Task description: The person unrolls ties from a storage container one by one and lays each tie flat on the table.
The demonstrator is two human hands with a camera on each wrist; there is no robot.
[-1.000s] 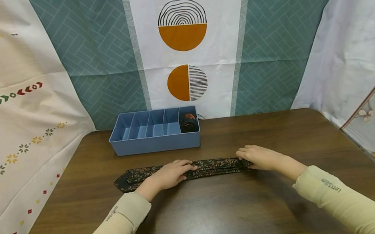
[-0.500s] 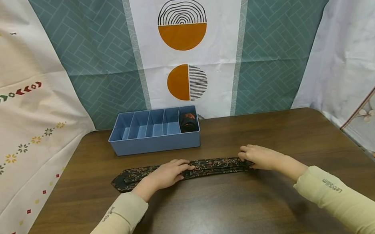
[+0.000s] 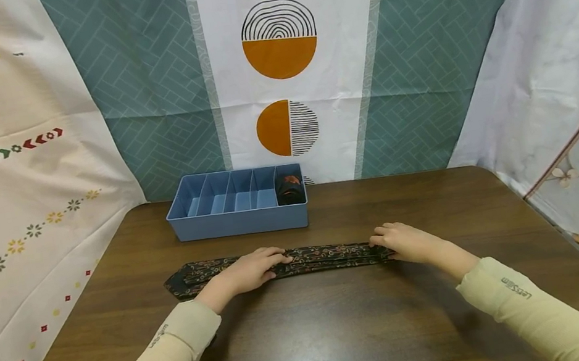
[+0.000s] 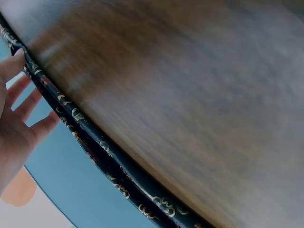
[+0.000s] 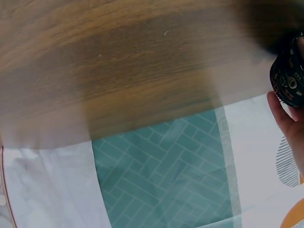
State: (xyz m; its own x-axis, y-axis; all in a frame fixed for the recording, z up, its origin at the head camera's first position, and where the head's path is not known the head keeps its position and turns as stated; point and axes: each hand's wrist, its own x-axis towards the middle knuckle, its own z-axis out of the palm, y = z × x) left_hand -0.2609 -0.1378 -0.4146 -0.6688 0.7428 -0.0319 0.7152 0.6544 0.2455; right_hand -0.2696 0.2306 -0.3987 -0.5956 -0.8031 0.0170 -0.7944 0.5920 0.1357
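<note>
A dark necktie (image 3: 329, 255) with a small gold and red pattern lies folded lengthwise across the table, its pointed end (image 3: 177, 283) to the left. My left hand (image 3: 249, 272) holds it near the middle. In the left wrist view the thumb is on one edge of the necktie (image 4: 107, 147) and the spread fingers (image 4: 45, 126) are at the other. My right hand (image 3: 402, 243) grips its right end. The right wrist view shows a rounded, bunched part of the necktie (image 5: 287, 78) in those fingers; the rest of that hand is cut off.
Behind the necktie stands a blue divided box (image 3: 239, 222). Its rightmost compartment holds a dark rolled piece of cloth (image 3: 289, 189) with an orange-red pattern. Patterned cloths (image 3: 157, 82) hang behind and beside the wooden table (image 3: 318, 332).
My left hand has slid a little to the left, and the necktie's pointed end has shifted left with it. The right hand has stayed nearly in place at the right end.
</note>
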